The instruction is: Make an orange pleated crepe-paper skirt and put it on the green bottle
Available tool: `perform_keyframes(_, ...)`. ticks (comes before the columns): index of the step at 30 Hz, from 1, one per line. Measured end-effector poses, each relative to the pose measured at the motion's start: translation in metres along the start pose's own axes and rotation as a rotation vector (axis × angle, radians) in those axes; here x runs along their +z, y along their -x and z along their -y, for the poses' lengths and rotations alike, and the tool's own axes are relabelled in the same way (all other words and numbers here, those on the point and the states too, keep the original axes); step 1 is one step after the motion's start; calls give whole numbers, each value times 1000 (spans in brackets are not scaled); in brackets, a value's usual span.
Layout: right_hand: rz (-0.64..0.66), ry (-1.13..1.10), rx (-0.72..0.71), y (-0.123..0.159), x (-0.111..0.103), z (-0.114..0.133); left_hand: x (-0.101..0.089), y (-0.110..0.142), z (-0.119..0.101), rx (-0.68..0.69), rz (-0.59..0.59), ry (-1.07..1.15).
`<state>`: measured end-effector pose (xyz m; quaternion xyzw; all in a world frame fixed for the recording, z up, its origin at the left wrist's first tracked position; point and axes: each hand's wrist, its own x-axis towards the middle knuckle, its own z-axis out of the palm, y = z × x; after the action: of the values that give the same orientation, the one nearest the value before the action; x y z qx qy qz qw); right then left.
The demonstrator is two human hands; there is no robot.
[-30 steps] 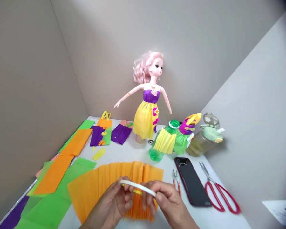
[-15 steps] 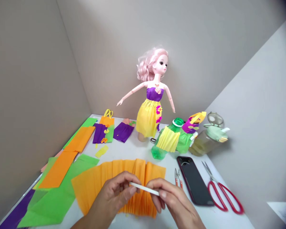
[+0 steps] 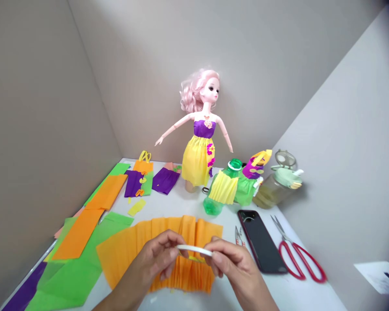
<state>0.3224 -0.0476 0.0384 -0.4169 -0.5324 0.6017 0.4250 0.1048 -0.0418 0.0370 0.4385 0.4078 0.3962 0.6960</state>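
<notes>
White band [image 3: 194, 249] at near centre, above pleated orange paper [image 3: 188, 231] — fingers of left hand [image 3: 160, 255] and right hand [image 3: 231, 261] pinching it at either side; looks light, probably slightly springy — best held by its edges

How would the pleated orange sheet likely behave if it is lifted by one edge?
The pleated orange sheet would probably droop, since it looks thin. That thinness also suggests little weight. Its narrow folds, bunched along its near edge, might spread open.
</notes>
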Motion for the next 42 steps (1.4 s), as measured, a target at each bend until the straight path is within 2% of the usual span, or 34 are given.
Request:
perform_keyframes(4,32,73,-25,2,-3,2,1,0,-6,-29,51,-75)
perform_keyframes(9,84,35,-40,5,-4,2,2,0,0,-114,31,175)
perform_keyframes(14,59,-2,-13,8,-6,-1,3,0,8,-211,11,337)
perform_keyframes(19,37,-69,-37,6,-6,-4,6,0,11,-206,-6,399)
perform_keyframes(22,51,11,-8,5,-5,-1,6,0,10,-193,-3,416)
perform_keyframes(24,71,124,-2,7,-4,2,3,1,10,-160,-38,313)
perform_keyframes(26,73,310,-80,11,-3,5,-3,2,8,-43,-145,110)
perform_keyframes(28,54,542,-271,16,-1,7,-8,7,6,142,-250,-85)
perform_keyframes(30,15,753,-505,20,3,5,-10,13,2,273,-270,-221)
perform_keyframes(33,-46,970,-729,20,11,-1,-6,22,-3,328,-229,-358)
perform_keyframes(38,-130,1174,-844,16,23,-10,2,23,-5,347,-277,-428)
perform_keyframes(42,-79,1265,-883,14,28,-12,2,21,-2,361,-293,-466)
